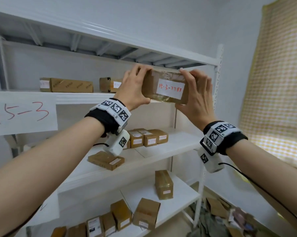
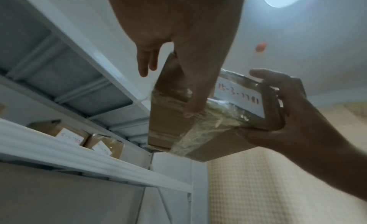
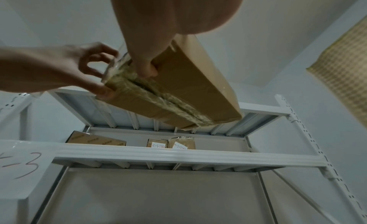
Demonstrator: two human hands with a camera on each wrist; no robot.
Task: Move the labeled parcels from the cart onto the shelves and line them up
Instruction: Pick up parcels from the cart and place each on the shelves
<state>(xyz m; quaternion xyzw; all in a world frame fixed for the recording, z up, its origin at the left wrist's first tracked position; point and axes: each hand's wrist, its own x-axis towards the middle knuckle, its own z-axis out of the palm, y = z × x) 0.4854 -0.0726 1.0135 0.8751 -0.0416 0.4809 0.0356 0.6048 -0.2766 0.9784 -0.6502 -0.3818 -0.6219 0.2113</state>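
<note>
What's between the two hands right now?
Only the labelled parcel: the left hand grips one end and the right hand the other, held up at the shelf. The head view shows it.

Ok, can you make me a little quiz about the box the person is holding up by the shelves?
1. True or false: only one hand holds the parcel.
2. What is handwritten on the sign taped to the shelf edge?
A) 15-3
B) 20-7
C) 9-1
3. Fill in: the held parcel's white label faces ____ the person.

Key:
1. False. The left hand grips its left end and the right hand grips its right end.
2. A
3. toward
</note>
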